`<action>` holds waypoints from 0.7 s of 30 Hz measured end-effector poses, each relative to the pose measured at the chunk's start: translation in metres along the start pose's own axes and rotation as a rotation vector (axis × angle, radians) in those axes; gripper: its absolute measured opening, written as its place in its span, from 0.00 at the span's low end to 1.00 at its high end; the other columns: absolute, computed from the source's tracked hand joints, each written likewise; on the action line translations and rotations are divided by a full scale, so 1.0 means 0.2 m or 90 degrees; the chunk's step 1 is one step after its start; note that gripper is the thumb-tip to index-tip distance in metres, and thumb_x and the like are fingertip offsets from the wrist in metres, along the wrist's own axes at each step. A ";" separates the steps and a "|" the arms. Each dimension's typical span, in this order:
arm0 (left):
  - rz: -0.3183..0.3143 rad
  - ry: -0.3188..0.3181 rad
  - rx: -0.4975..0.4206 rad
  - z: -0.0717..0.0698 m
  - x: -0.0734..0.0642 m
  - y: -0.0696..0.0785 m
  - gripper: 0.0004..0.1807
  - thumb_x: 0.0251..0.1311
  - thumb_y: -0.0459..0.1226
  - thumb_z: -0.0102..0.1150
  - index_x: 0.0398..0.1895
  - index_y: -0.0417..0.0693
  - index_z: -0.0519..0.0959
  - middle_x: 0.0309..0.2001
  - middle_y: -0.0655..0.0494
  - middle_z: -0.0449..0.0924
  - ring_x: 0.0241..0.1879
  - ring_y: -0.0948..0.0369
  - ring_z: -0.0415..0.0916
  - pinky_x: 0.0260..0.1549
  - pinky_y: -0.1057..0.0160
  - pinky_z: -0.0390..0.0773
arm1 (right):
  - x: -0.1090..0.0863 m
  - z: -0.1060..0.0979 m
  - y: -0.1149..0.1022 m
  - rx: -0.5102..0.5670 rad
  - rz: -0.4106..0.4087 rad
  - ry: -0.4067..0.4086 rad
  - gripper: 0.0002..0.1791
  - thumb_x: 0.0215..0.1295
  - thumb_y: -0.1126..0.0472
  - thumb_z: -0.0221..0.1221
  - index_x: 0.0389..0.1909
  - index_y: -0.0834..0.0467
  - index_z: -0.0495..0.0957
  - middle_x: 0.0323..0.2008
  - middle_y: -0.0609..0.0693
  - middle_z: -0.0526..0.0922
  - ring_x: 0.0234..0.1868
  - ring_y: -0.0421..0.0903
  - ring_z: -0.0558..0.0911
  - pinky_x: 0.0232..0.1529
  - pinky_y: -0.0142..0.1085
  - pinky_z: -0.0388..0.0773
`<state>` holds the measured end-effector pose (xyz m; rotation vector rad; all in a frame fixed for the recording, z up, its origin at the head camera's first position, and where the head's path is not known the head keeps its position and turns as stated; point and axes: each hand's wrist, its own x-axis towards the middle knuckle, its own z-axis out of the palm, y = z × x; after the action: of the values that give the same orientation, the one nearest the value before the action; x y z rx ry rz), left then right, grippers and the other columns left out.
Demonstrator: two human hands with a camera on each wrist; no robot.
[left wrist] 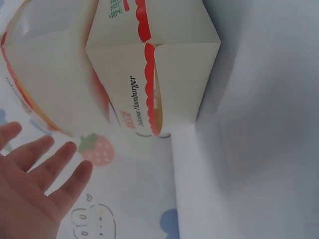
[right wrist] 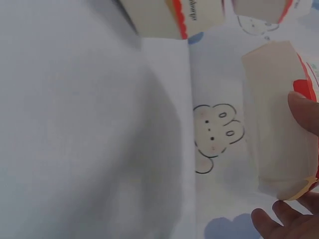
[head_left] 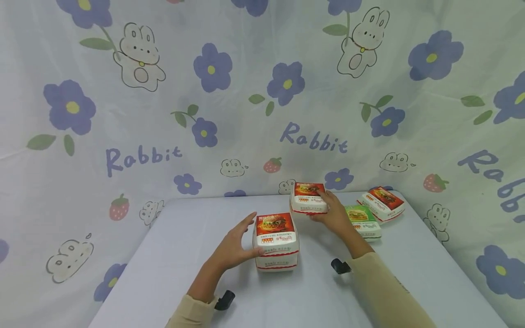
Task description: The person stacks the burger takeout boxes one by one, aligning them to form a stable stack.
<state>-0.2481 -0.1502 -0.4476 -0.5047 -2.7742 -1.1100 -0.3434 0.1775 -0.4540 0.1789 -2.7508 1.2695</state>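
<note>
here, the right hand (head_left: 334, 216) pinches a red-topped box (head_left: 305, 200) above the white table (head_left: 184, 246), behind and right of a stack of two boxes (head_left: 276, 246). the left hand (head_left: 234, 248), fingers spread, is beside the stack; i cannot tell whether it touches. farther right lie a green-topped box (head_left: 362, 217) and another red-topped box (head_left: 382, 203).

Light is soft; wrist views seem blurry.

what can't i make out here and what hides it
Head: part of the green box, behind the right arm
Head: fine print on the stack, too small
Left wrist: part of stack, cut by top edge
Right wrist: part of held box, cut by right edge
</note>
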 end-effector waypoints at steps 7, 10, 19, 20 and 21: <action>0.005 0.006 0.005 -0.01 0.01 0.02 0.55 0.42 0.68 0.66 0.75 0.75 0.52 0.68 0.53 0.66 0.62 0.47 0.68 0.51 0.33 0.70 | -0.02 -0.08 -0.06 0.004 -0.019 0.015 0.54 0.49 0.52 0.75 0.76 0.41 0.55 0.75 0.58 0.49 0.72 0.66 0.52 0.59 0.68 0.60; 0.003 0.011 0.003 -0.01 0.02 0.04 0.54 0.42 0.67 0.66 0.75 0.76 0.52 0.68 0.53 0.66 0.62 0.47 0.68 0.51 0.33 0.70 | -0.04 -0.11 -0.10 0.013 -0.030 0.022 0.54 0.50 0.53 0.74 0.76 0.41 0.54 0.75 0.58 0.49 0.71 0.66 0.53 0.59 0.67 0.62; -0.001 0.020 -0.013 -0.01 0.04 0.07 0.53 0.43 0.67 0.65 0.75 0.76 0.52 0.71 0.55 0.63 0.65 0.47 0.65 0.53 0.33 0.68 | -0.10 -0.17 -0.21 0.018 -0.087 0.025 0.53 0.49 0.52 0.74 0.75 0.41 0.56 0.75 0.56 0.50 0.72 0.64 0.53 0.60 0.66 0.60; -0.002 0.019 -0.014 -0.01 0.03 0.07 0.53 0.44 0.67 0.65 0.75 0.76 0.52 0.71 0.55 0.62 0.66 0.47 0.64 0.54 0.33 0.67 | -0.11 -0.17 -0.22 0.018 -0.089 0.023 0.53 0.49 0.52 0.75 0.75 0.42 0.56 0.75 0.56 0.50 0.72 0.64 0.53 0.60 0.66 0.60; -0.002 0.017 -0.014 0.00 0.03 0.07 0.53 0.44 0.66 0.66 0.75 0.76 0.52 0.71 0.55 0.61 0.67 0.47 0.63 0.55 0.32 0.66 | -0.13 -0.17 -0.22 0.018 -0.091 0.020 0.53 0.49 0.52 0.75 0.75 0.42 0.57 0.75 0.56 0.51 0.72 0.64 0.54 0.60 0.66 0.60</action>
<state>-0.2482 -0.1398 -0.4364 -0.4847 -2.7440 -1.1414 -0.3100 0.1765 -0.4019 0.3474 -2.6414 1.2640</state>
